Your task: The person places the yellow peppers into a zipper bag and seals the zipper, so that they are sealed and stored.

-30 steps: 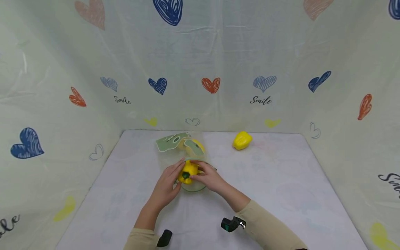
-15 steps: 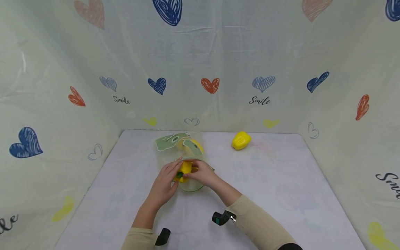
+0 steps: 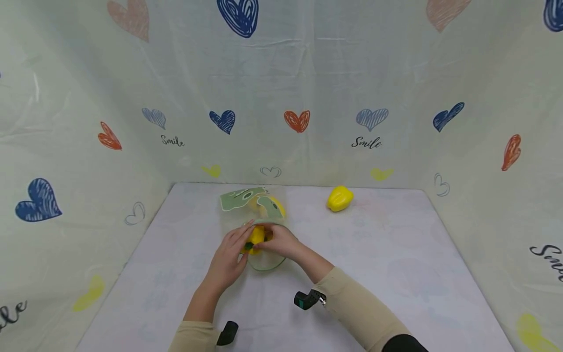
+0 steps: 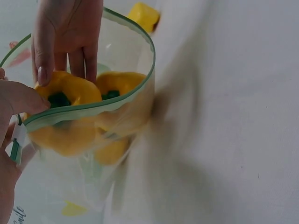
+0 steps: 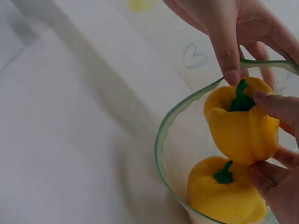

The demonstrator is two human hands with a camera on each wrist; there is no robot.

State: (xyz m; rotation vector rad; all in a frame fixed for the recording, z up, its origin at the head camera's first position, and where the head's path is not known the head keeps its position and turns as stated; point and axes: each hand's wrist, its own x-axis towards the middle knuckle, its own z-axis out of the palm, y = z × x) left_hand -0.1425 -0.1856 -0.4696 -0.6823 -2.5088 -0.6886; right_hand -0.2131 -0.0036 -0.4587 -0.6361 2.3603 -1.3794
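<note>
A clear bag with a green rim and green printed panels lies on the table, its mouth toward me. My right hand grips a yellow bell pepper with a green stem, inside the bag's mouth. My left hand holds the bag's left edge; in the left wrist view its thumb hooks over the rim and touches the same pepper. Beside it in the right wrist view, a second yellow bell pepper sits within the bag. More yellow shows through the bag's far part, partly covered by the print.
Another yellow bell pepper lies loose near the table's back edge, right of the bag. The white table is enclosed by curtains with printed hearts.
My right hand has moved left with the gripped bell pepper, which sits closer to my left hand and turned somewhat. My left hand has shifted slightly left. The loose pepper stays put.
</note>
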